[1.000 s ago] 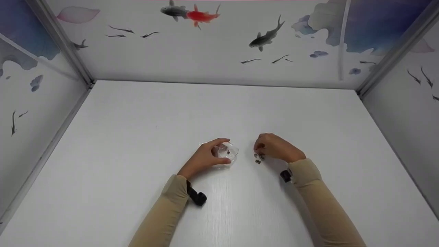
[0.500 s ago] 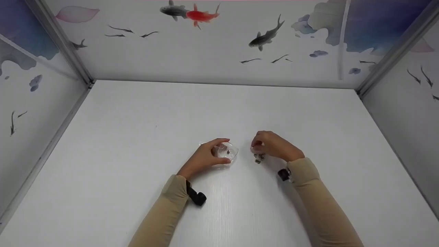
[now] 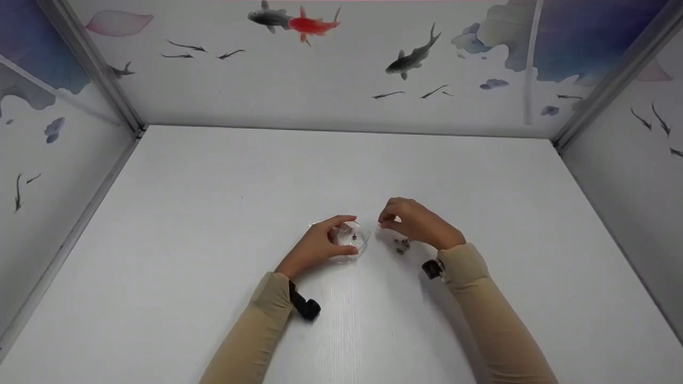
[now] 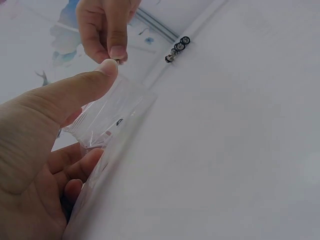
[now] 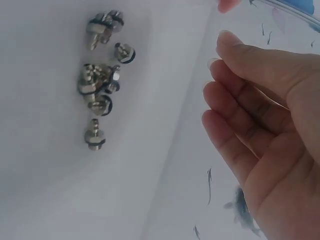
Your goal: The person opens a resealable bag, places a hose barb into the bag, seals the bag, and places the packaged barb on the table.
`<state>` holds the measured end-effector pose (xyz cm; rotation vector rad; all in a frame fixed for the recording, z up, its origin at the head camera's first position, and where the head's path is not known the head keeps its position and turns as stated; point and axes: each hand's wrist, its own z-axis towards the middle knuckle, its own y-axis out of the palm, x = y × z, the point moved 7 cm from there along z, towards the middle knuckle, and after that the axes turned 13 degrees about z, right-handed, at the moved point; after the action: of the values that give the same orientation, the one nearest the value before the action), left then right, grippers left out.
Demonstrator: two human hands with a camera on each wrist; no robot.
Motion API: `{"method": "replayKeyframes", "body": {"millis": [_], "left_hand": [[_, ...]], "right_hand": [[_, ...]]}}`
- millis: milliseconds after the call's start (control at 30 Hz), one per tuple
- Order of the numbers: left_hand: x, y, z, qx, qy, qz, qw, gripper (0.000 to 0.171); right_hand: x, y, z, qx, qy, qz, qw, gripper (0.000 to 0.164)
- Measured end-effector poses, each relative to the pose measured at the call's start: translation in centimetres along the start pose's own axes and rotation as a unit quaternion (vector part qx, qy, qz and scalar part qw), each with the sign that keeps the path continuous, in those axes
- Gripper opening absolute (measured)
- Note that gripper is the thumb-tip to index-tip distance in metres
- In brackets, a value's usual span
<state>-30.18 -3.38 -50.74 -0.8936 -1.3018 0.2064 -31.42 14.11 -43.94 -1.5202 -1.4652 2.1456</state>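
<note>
My left hand (image 3: 315, 246) holds a clear plastic bag (image 3: 364, 238), thumb and fingers spread around its mouth. Inside the bag lies a small metal hose fitting (image 4: 119, 122) with a dark ring. To the right, my right hand (image 3: 419, 224) is raised above the table, close to the bag's mouth. In the left wrist view its thumb and finger pinch a small fitting (image 4: 118, 61), mostly covered by the fingertips. A loose group of metal hose fittings (image 5: 92, 85), with hex bodies and black rings, lies on the table below the right hand.
The white table (image 3: 341, 170) is enclosed by a back panel (image 3: 320, 85) and side panels painted with fish and leaves. Black wrist cameras, such as the left one (image 3: 308, 309), stick out from both sleeves.
My right hand has lifted from the group of fittings and moved left and away from me, toward the bag. The left hand and the bag have stayed in place.
</note>
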Motion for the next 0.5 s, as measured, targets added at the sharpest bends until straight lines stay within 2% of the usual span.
{"method": "replayKeyframes", "body": {"millis": [167, 500], "left_hand": [[-0.2, 0.1, 0.0, -0.001, 0.001, -0.004, 1.0000, 0.068], [-0.1, 0.0, 0.1, 0.001, 0.009, -0.003, 0.9999, 0.068]], "right_hand": [[-1.3, 0.1, 0.3, 0.005, -0.038, 0.011, 0.999, 0.013], [-2.5, 0.6, 0.9, 0.000, -0.048, 0.011, 0.999, 0.014]]}}
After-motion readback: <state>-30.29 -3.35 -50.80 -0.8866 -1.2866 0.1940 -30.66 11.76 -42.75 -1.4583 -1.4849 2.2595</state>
